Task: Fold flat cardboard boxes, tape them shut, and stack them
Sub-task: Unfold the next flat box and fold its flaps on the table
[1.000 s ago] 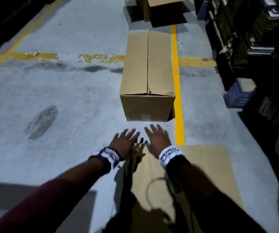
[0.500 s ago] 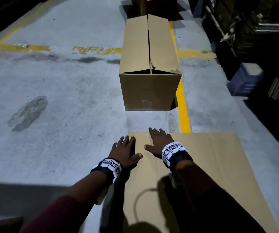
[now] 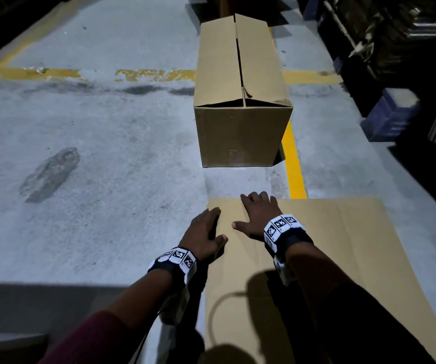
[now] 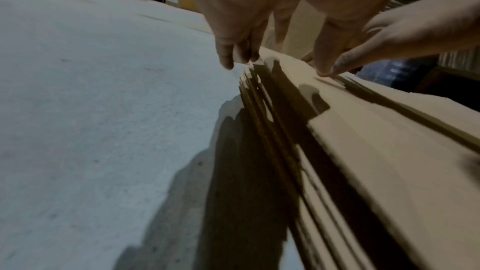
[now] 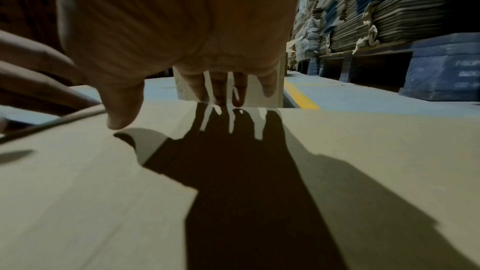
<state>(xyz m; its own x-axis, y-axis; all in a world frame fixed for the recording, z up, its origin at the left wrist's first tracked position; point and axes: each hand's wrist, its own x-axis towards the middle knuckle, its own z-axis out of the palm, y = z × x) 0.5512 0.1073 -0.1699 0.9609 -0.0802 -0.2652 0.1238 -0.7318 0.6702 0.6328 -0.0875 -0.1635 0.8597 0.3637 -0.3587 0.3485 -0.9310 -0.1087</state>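
A stack of flat cardboard sheets (image 3: pixel 343 258) lies on the concrete floor; its layered left edge shows in the left wrist view (image 4: pixel 272 130). My left hand (image 3: pixel 203 232) is at the stack's far-left corner. Its fingers (image 4: pixel 233 52) hang fairly straight over the left edge and its thumb lies on top. My right hand (image 3: pixel 259 214) rests flat and spread on the top sheet (image 5: pixel 337 151) near the far edge, fingertips (image 5: pixel 239 98) touching the cardboard. Neither hand holds anything. A folded box (image 3: pixel 240 132) stands just beyond the sheets, its top flaps closed; it also shows behind my right fingers (image 5: pixel 253 89).
A yellow floor line (image 3: pixel 294 166) runs past the standing box's right side. Dark racks of stacked flat cardboard (image 5: pixel 389 7) and a blue block (image 3: pixel 390 111) line the right. Another box (image 3: pixel 222 3) sits farther back. Bare concrete (image 3: pixel 93 153) spreads to the left.
Both hands came down from above the sheets' far edge onto the top sheet. The left hand settled at the left edge. My head moved closer to the standing box.
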